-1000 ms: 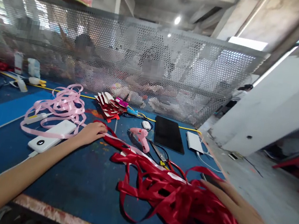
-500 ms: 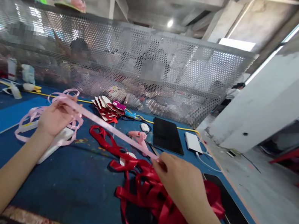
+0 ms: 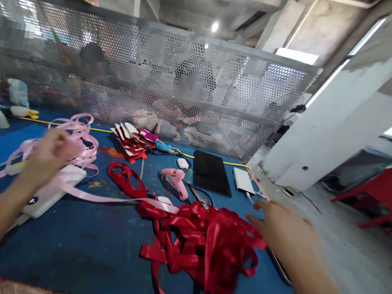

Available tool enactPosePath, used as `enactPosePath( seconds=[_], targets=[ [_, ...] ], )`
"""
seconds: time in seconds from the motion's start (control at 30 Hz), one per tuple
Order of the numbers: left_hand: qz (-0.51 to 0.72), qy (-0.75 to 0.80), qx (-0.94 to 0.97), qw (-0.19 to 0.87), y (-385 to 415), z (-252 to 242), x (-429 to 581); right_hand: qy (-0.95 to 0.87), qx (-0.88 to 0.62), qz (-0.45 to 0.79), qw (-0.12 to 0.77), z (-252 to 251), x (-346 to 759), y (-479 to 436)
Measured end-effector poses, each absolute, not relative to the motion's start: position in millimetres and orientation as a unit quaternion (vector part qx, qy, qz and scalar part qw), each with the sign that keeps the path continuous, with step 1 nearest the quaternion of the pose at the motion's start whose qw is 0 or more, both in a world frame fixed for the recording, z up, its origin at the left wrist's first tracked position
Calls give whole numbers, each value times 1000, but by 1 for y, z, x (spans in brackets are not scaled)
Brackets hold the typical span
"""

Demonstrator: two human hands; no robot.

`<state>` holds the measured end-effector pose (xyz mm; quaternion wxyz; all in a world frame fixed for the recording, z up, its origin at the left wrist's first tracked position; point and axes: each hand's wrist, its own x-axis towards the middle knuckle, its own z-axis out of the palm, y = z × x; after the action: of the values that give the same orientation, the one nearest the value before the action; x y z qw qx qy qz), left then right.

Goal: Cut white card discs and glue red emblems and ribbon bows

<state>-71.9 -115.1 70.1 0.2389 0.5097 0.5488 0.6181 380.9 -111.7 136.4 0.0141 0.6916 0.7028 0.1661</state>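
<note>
Loops of pink ribbon (image 3: 83, 135) lie at the left of the blue table, and one strand stretches right to the red ribbon. My left hand (image 3: 52, 155), blurred, is closed over the pink loops beside a white device (image 3: 56, 194); what its fingers hold is too smeared to make out. A tangled heap of red ribbon (image 3: 217, 246) covers the middle right. My right hand (image 3: 285, 230) hangs just right of that heap, fingers apart and holding nothing. Behind the heap lies a pink glue gun (image 3: 177, 181).
Red and white cards (image 3: 131, 141), a black tablet (image 3: 212, 172) and a white power bank (image 3: 243, 180) lie toward the back. A phone (image 3: 281, 267) is partly under my right forearm. A perforated metal screen (image 3: 148, 71) stands behind, with people beyond it.
My right hand has let go of the pink strand and moved right. The strand has dropped from taut to slack on the table. My left hand has moved left and down. The view has shifted.
</note>
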Motion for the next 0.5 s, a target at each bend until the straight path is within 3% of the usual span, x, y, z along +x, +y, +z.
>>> enactPosePath(
  seconds=[0.1, 0.23, 0.37, 0.5],
  targets=[
    [330, 620, 700, 132, -105, 47, -7, 781, 588, 150, -150, 123, 349, -128],
    [115, 557, 819, 81, -93, 12, 30, 877, 458, 6, -143, 91, 316, -148],
    [103, 570, 810, 94, -91, -7, 26, 875, 461, 1, -151, 56, 318, -161],
    [183, 613, 763, 90, -94, -4, 13, 871, 469, 27, -142, 21, 338, -167]
  ],
)
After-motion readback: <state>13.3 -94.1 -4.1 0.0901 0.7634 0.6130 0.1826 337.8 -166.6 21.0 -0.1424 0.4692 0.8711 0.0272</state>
